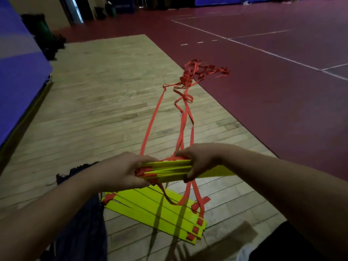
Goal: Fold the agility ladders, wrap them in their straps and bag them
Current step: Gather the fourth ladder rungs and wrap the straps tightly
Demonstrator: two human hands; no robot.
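A stack of yellow ladder rungs [169,167] is held in the air between both hands. My left hand [120,171] grips its left end, where orange strap loops show. My right hand [199,160] grips the stack near its middle, thumb underneath. Orange straps [152,121] run from the stack away across the floor to a tangled heap [199,70]. More yellow rungs [156,210] lie fanned on the wooden floor below the hands, joined by orange straps. A dark bag [84,213] lies on the floor at the lower left, partly under my left forearm.
Pale wooden flooring [105,95] meets a dark red court floor [273,91] with white lines on the right. A blue padded mat [17,59] stands along the left. Dark bags and a green bin [44,29] sit at the far left corner.
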